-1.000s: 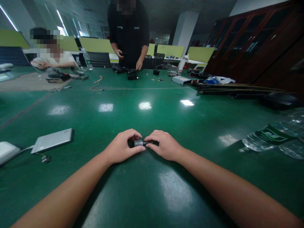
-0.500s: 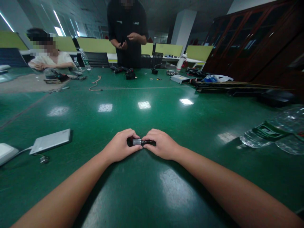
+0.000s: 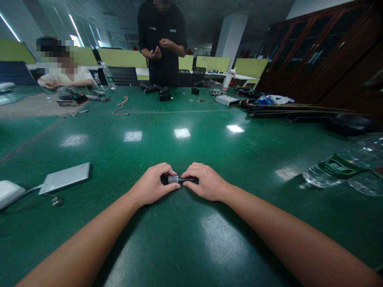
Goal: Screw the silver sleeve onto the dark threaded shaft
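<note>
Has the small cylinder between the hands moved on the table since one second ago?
No. The small cylinder sits at the same spot relative to the grey flat device.

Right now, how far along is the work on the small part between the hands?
Done: nothing finished shows. In hand: left hand and right hand pinch a small black-and-silver cylindrical part just above the green table. Left: the two ends look joined; whether fully seated cannot be told.

Small black-and-silver cylinder (image 3: 177,179), lying level, low over table
</note>
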Demonstrator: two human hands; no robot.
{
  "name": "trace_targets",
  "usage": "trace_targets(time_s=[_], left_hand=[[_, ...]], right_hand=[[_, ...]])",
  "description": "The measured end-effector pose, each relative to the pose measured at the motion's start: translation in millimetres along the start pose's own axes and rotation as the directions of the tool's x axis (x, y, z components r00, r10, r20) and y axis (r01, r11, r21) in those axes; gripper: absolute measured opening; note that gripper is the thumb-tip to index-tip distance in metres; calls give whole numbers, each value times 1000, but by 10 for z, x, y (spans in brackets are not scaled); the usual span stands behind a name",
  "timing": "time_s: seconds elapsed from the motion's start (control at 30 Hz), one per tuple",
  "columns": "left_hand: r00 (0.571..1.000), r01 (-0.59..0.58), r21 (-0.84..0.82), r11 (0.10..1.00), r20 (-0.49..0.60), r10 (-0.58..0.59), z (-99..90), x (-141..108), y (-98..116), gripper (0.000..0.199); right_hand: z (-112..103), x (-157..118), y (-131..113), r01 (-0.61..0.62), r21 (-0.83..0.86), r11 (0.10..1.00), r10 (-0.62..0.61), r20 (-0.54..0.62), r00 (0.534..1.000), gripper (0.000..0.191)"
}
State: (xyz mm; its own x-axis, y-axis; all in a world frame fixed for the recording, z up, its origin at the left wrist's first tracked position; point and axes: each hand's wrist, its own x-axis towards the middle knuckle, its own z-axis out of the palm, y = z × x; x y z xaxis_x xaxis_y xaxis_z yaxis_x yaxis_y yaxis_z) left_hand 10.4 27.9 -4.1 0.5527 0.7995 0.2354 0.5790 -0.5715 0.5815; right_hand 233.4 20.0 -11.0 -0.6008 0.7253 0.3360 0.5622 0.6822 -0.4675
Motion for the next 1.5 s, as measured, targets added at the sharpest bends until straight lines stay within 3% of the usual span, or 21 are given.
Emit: trace_targets(time_s=[1.5], left_hand=[[1000,3,1,1000,-31,-3,-29,-10,-11,22]], right_hand=[[-137,-46,137,-35,-24,999,34,-18,999,11]])
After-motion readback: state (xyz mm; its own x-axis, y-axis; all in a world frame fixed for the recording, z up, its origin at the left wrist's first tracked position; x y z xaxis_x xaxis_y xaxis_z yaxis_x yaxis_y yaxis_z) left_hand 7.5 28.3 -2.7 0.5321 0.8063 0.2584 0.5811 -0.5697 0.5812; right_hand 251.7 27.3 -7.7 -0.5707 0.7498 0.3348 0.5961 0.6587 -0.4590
